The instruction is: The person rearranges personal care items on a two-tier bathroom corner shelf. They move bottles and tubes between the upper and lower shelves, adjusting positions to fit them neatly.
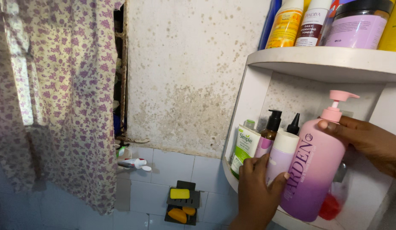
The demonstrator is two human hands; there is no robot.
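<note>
Right hand: fingers closed round the neck of the pink pump bottle, which stands tilted on the lower corner shelf.
Left hand: wrapped round the small lilac bottle just left of the pump bottle, touching it.
Neighbours: green-and-white tube, two dark-capped bottles behind.
Upper shelf: more bottles.
Wall, left: soap rack, floral curtain.

Top-shelf bottles cut off by upper edge. Red object blurred, half hidden behind pink pump bottle. Right hand cut by right edge; left hand wrist cut below.
</note>
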